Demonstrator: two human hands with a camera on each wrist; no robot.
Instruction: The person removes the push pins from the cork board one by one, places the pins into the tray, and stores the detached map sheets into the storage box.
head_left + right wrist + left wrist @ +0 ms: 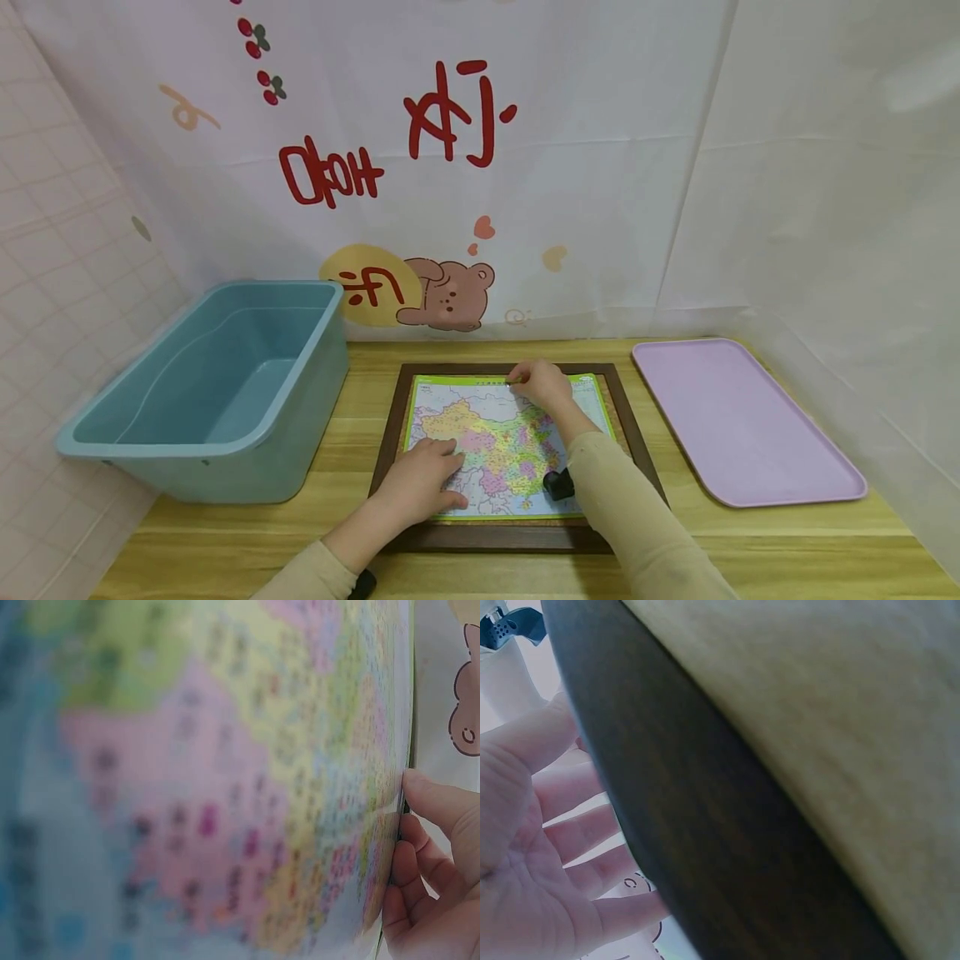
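Note:
A colourful paper map with a green border lies on a cork board in a dark wooden frame. The fingers of my left hand spread over the map's lower left part; the left wrist view shows the hand with straightish fingers beyond the frame's edge. At the map's top edge, my right hand pinches a small pale object, too small to identify. In the right wrist view its thumb and curled fingers meet the map's far edge.
To the left stands a deep blue-green plastic tub. A flat pink-purple tray lies on the right of the wooden table. Behind runs a printed white wall covering.

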